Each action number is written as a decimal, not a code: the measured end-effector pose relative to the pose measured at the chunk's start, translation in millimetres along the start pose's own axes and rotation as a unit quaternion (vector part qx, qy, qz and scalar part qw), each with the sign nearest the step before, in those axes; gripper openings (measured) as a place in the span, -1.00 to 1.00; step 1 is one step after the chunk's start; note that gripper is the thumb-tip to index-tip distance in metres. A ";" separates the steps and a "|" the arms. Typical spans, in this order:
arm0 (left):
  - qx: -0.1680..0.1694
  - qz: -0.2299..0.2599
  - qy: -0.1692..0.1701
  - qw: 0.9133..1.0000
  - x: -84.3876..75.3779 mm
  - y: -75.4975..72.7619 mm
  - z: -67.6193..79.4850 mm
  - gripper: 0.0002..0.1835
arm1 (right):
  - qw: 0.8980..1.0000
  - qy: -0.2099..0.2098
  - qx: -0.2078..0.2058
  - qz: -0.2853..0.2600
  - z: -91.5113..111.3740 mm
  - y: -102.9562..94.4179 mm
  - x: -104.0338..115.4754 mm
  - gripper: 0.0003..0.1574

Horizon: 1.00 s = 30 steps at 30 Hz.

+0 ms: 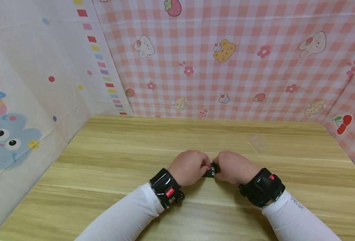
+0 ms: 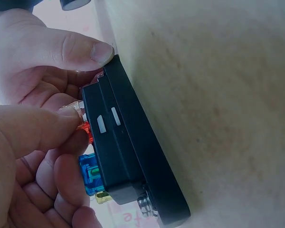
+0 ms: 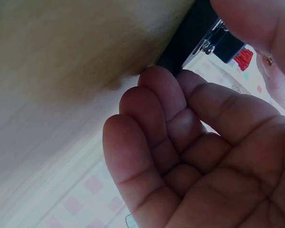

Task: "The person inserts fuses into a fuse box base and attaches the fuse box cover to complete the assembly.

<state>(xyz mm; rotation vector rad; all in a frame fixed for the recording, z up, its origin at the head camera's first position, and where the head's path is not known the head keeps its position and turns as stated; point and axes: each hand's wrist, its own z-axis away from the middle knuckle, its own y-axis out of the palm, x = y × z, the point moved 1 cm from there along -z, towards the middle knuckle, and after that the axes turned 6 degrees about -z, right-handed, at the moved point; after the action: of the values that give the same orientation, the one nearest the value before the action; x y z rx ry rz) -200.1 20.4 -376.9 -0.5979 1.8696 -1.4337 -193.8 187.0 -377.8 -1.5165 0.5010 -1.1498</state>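
Left hand (image 1: 191,167) curled, thumb and finger pinching clear piece (image 2: 76,105) at black block (image 2: 118,152); right hand (image 1: 233,165) grips block's right end; block between hands, on or just above desk (image 1: 105,150); step seems fitting or freeing clear piece; next move likely calls for firm right grip, straight push or pull; visible: one block, one clear piece, one red piece (image 2: 88,130), one blue piece (image 2: 89,173), one yellow piece (image 2: 103,197); one transparent sheet (image 1: 259,144), far right.

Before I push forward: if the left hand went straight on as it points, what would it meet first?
Probably the black device, right in front of the left hand; the right hand lies just beyond, though depth is unclear.
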 end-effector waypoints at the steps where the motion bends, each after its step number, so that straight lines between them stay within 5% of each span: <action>1: 0.000 0.002 -0.001 1.000 -0.1 -0.1 -0.1 -0.92 | 1.000 0.001 0.001 -0.001 0.0 -0.1 0.1 -0.80; 30: 0.001 -0.017 0.020 1.000 1.3 -2.0 0.5 -0.94 | 1.000 -0.009 -0.008 0.001 -0.3 0.8 -1.2 -0.79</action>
<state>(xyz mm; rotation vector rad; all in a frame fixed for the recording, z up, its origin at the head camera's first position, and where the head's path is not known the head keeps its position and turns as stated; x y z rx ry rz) -200.7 18.5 -375.4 -0.6074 1.8984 -1.4793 -194.4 187.6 -379.1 -1.5376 0.5016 -1.1324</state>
